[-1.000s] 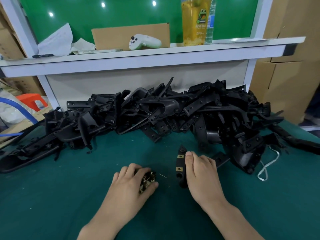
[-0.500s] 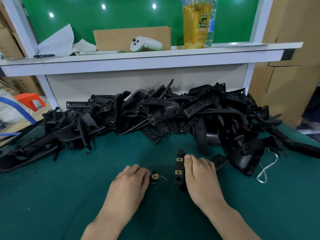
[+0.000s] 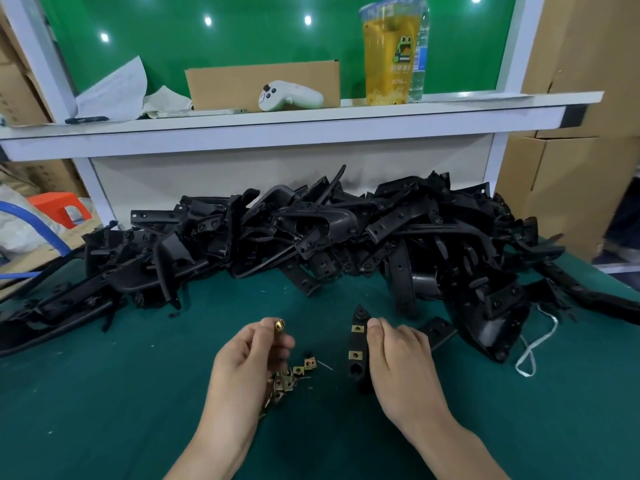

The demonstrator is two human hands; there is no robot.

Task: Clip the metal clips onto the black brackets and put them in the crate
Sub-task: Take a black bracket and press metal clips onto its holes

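Observation:
A black bracket (image 3: 356,341) lies on the green table (image 3: 104,393) in front of me, with two brass-coloured metal clips on it. My right hand (image 3: 401,362) holds this bracket from its right side, thumb by the upper clip. Raised just above the table, my left hand (image 3: 246,365) pinches one metal clip (image 3: 280,324) between its fingertips. Under that hand lies a small heap of loose metal clips (image 3: 291,375). A big pile of black brackets (image 3: 329,237) fills the back of the table. No crate is in view.
A white shelf (image 3: 311,123) above the pile carries a cardboard box (image 3: 242,81), a white controller (image 3: 289,98), papers and a yellow drink cup (image 3: 389,53). Cardboard cartons (image 3: 571,168) stand to the right. A white cord (image 3: 533,344) lies beside the pile.
My left hand has lifted off the heap of loose clips with one clip pinched in its fingertips, uncovering the heap. My right hand stays on the bracket.

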